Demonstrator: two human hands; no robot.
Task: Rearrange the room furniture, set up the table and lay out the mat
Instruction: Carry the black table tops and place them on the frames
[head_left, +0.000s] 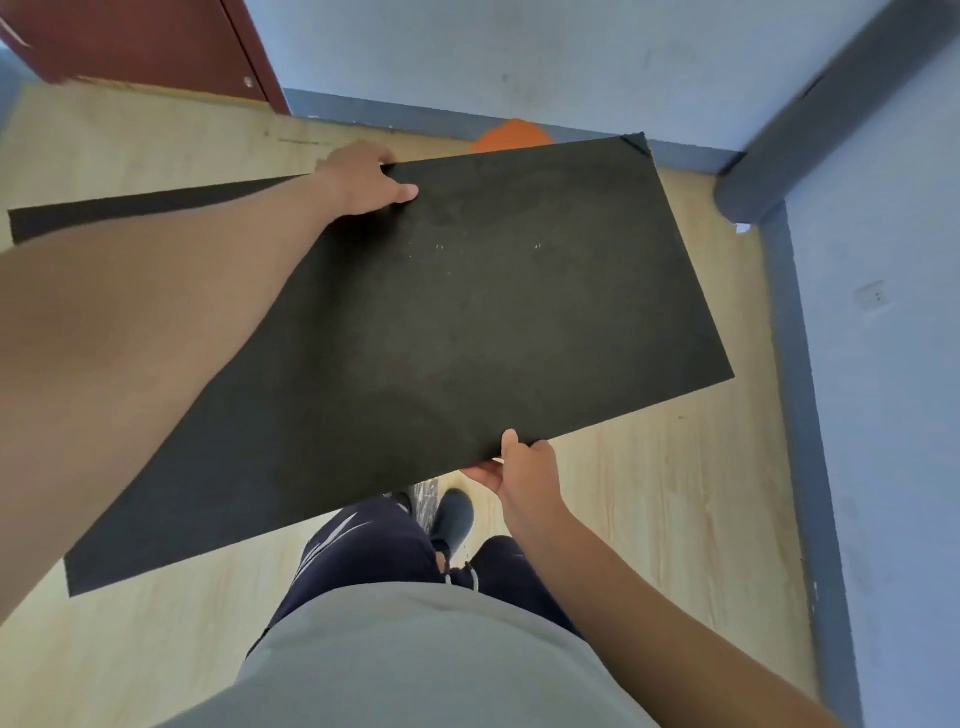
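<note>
A large black mat (467, 322) is held flat in the air above the wooden floor, tilted slightly. My left hand (363, 179) grips its far edge, thumb on top and fingers curled over the rim. My right hand (522, 465) pinches the near edge, thumb on top and fingers underneath. The mat's far right corner (636, 143) is folded over a little. My left forearm hides part of the mat's left side.
Light wooden floor (675, 493) lies below. A blue wall with a grey skirting board (795, 364) runs along the right and back. A dark red door (156, 47) stands at the back left. An orange object (511, 135) peeks out behind the mat. My legs and shoes (452, 514) are below.
</note>
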